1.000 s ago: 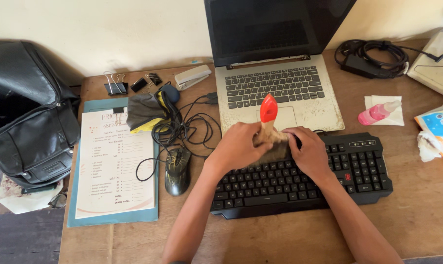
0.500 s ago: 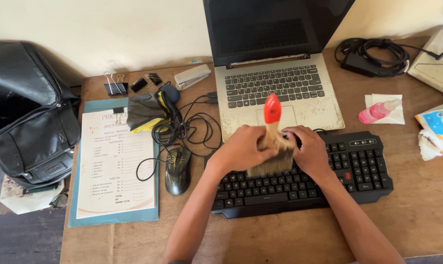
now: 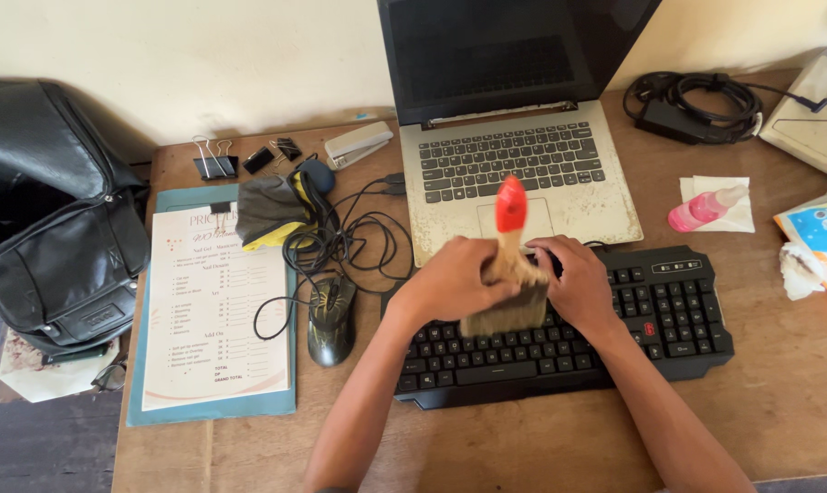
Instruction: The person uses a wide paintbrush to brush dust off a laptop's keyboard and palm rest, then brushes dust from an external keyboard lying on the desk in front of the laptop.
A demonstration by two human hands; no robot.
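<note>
A wide paintbrush point(image 3: 507, 265) with a red-tipped wooden handle stands bristles-down on a black keyboard point(image 3: 678, 319) at the middle of the wooden desk. My left hand point(image 3: 450, 281) grips the brush at its ferrule. My right hand point(image 3: 573, 283) rests on the keyboard just right of the brush, fingers against the bristles. The bristles are blurred.
An open laptop point(image 3: 514, 155) sits behind the keyboard. A black mouse point(image 3: 331, 319), tangled cables point(image 3: 350, 242), a cloth point(image 3: 267, 210), a stapler point(image 3: 359, 144), binder clips point(image 3: 215, 162) and a printed sheet point(image 3: 217, 310) lie left. A pink spray bottle point(image 3: 706, 208) and charger point(image 3: 687, 100) lie right. A black bag point(image 3: 53, 219) hangs off the left.
The brush has swept down the keyboard toward me, from its back edge onto the middle rows, with both hands following it.
</note>
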